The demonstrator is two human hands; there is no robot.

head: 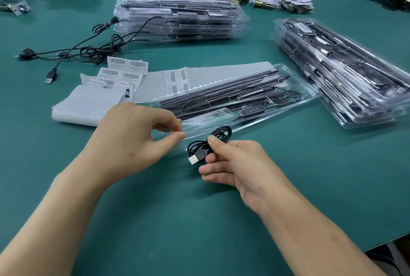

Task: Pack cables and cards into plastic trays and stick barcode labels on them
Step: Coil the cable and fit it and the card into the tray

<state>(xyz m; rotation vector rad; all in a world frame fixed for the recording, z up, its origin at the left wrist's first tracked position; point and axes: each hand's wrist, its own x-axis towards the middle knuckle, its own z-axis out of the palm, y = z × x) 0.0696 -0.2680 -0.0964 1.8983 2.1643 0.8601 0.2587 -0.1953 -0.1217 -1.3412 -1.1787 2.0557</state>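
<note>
The coiled USB cable (213,142) is gripped betw. thumb and fingers of the right hand (239,165), plug end pointing left, just above the table (310,176). The clear tray (295,102), located directly behind the cable, is pinched at its near-left edge by the left hand (133,134), thumb and forefinger together.

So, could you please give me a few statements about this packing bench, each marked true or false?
1. The right hand holds a coiled black USB cable. True.
2. The left hand lies flat on the barcode labels. False: it pinches the near edge of the open clear tray.
3. A stack of packed trays sits to the right. True.
4. The table mat is red. False: it is green.
</note>
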